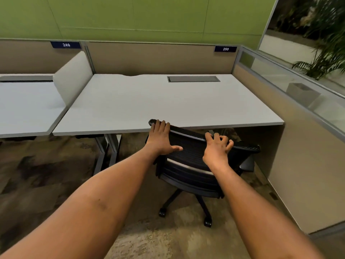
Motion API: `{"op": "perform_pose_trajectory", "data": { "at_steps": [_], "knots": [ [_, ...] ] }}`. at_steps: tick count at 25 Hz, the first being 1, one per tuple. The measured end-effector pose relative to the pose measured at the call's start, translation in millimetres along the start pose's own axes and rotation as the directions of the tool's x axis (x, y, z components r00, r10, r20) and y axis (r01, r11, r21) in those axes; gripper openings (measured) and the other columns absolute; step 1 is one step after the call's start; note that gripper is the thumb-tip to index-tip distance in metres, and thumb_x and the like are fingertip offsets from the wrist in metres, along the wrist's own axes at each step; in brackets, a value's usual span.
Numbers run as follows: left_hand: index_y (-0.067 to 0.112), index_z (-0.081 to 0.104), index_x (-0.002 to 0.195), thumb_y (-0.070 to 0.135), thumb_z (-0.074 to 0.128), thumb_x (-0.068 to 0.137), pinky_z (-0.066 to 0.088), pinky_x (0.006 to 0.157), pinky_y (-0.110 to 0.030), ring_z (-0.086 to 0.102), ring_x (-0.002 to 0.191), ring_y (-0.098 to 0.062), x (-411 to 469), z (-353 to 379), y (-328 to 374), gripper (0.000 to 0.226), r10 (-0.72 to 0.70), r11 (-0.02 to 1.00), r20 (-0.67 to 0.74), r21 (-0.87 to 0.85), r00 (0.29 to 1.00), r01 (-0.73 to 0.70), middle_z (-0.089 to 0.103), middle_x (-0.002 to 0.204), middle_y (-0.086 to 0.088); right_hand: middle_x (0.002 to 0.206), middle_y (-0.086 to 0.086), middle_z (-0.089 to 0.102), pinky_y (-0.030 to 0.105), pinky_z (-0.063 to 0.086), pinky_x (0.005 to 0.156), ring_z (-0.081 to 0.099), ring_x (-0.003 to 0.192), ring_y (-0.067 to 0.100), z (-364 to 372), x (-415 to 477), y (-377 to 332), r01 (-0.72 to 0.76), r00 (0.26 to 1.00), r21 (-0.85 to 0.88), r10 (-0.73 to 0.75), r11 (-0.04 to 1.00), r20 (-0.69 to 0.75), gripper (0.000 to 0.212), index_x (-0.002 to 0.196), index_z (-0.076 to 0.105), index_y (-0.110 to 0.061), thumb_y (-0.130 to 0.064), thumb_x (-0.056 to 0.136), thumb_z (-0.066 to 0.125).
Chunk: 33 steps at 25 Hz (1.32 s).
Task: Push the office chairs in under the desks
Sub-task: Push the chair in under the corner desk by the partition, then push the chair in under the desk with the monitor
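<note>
A black mesh-backed office chair [192, 154] on castors stands at the front edge of the pale grey desk [149, 101] marked 250, its seat mostly hidden under the desktop. My left hand [160, 139] grips the top left of the backrest, fingers curled over the rim and thumb spread across the mesh. My right hand [217, 148] rests on the top rim further right, its fingers bent and partly lifted. The chair's right armrest [247, 163] shows below the desk edge.
A second grey desk [26, 107], marked 249, lies to the left behind a low white divider [72, 79]. A beige partition with a glass top [298, 101] closes the right side. Grey desk legs [110, 150] stand left of the chair. Patterned carpet covers the floor.
</note>
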<state>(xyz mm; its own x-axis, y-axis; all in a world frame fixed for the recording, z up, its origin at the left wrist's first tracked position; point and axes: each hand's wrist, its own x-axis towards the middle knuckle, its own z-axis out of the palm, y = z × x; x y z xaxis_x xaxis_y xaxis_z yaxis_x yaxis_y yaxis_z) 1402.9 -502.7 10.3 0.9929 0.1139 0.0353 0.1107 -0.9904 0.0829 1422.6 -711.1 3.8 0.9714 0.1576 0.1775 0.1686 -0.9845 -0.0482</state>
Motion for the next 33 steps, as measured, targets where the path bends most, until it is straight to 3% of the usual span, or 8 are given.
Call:
{"op": "perform_pose_trajectory", "data": {
  "at_steps": [4, 9, 12, 15, 18, 26, 30, 33],
  "knots": [
    [0.012, -0.011, 0.15, 0.066, 0.066, 0.072, -0.006, 0.117, -0.044, -0.017, 0.145, -0.03, -15.9, -7.2, 2.8, 0.123, 0.004, 0.996, 0.083, -0.086, 0.997, 0.003, -0.014, 0.159, -0.01, 0.135, 0.007, 0.042, 0.057, 0.014, 0.113, 0.031, 0.129, 0.034, -6.0, 6.6, 1.6, 0.009, 0.999, -0.052, -0.007, 0.999, 0.045, 0.071, 0.134, 0.035, -0.025, -0.011, 0.075, 0.07],
    [0.009, -0.01, 0.15, 0.062, 0.063, 0.078, -0.006, 0.117, -0.044, -0.014, 0.145, -0.03, -66.2, 10.4, 12.2, 0.115, -0.071, 0.988, 0.134, -0.124, 0.988, 0.088, -0.011, 0.16, -0.01, 0.152, 0.027, 0.018, 0.062, 0.011, 0.113, 0.019, 0.139, 0.045, -2.0, -10.6, -21.0, -0.007, 1.0, -0.375, 0.015, 0.927, 0.019, 0.07, 0.147, 0.009, 0.001, -0.017, 0.091, 0.047],
    [0.009, -0.005, 0.151, 0.057, 0.063, 0.081, -0.002, 0.118, -0.044, -0.011, 0.146, -0.029, -107.4, 37.0, 6.7, 0.108, -0.127, 0.979, 0.152, -0.139, 0.98, 0.149, -0.005, 0.16, -0.011, 0.153, 0.032, 0.003, 0.066, 0.008, 0.111, 0.01, 0.141, 0.047, 10.8, -40.1, -52.7, 0.055, 0.998, -0.426, -0.061, 0.903, 0.0, 0.075, 0.146, -0.001, 0.009, -0.018, 0.092, 0.043],
    [0.006, -0.002, 0.151, 0.052, 0.062, 0.084, 0.0, 0.119, -0.043, -0.009, 0.147, -0.03, -162.7, 65.0, -16.2, 0.103, -0.182, 0.965, 0.197, -0.154, 0.963, 0.214, 0.0, 0.16, -0.012, 0.155, 0.028, 0.002, 0.065, 0.001, 0.11, 0.009, 0.142, 0.044, 31.0, -89.7, -92.3, 0.205, 0.979, -0.347, -0.188, 0.915, 0.084, 0.088, 0.148, 0.001, 0.003, -0.029, 0.086, 0.055],
    [0.003, 0.002, 0.15, 0.05, 0.06, 0.086, 0.003, 0.121, -0.04, -0.003, 0.147, -0.03, -226.7, 87.6, -39.1, 0.098, -0.234, 0.948, 0.197, -0.17, 0.952, 0.268, 0.006, 0.16, -0.014, 0.152, 0.02, 0.024, 0.059, 0.013, 0.114, 0.024, 0.138, 0.037, 48.1, -148.3, -123.0, 0.251, 0.957, -0.167, -0.218, 0.954, 0.193, 0.087, 0.149, 0.015, -0.008, -0.037, 0.083, 0.064],
    [0.001, 0.017, 0.148, 0.044, 0.055, 0.092, 0.01, 0.119, -0.036, 0.01, 0.146, -0.03, -438.8, 131.6, -71.9, 0.081, -0.428, 0.824, 0.219, -0.303, 0.877, 0.478, 0.022, 0.156, -0.016, 0.136, 0.01, 0.043, 0.054, 0.028, 0.107, 0.039, 0.127, 0.032, 90.0, -332.6, -160.1, 0.369, 0.831, -0.032, -0.314, 0.929, 0.459, 0.057, 0.138, 0.036, -0.015, -0.042, 0.091, 0.054],
    [0.003, 0.019, 0.148, 0.04, 0.052, 0.095, 0.016, 0.119, -0.037, 0.011, 0.146, -0.028, -569.7, 136.2, -105.5, 0.072, -0.513, 0.758, 0.228, -0.332, 0.828, 0.561, 0.021, 0.156, -0.015, 0.139, 0.01, 0.042, 0.053, 0.031, 0.105, 0.038, 0.128, 0.032, 90.9, -455.3, -196.6, 0.41, 0.752, -0.008, -0.333, 0.912, 0.569, 0.058, 0.144, 0.025, -0.017, -0.027, 0.091, 0.048],
    [0.004, 0.027, 0.145, 0.04, 0.053, 0.094, 0.023, 0.115, -0.038, 0.021, 0.142, -0.03, -667.0, 128.4, -134.6, 0.068, -0.608, 0.713, 0.127, -0.347, 0.784, 0.609, 0.03, 0.151, -0.016, 0.138, 0.01, 0.044, 0.049, 0.034, 0.099, 0.04, 0.126, 0.03, 78.8, -547.7, -231.9, 0.502, 0.695, 0.067, -0.448, 0.863, 0.562, 0.059, 0.143, 0.027, -0.017, -0.031, 0.09, 0.048]
  ]
}}
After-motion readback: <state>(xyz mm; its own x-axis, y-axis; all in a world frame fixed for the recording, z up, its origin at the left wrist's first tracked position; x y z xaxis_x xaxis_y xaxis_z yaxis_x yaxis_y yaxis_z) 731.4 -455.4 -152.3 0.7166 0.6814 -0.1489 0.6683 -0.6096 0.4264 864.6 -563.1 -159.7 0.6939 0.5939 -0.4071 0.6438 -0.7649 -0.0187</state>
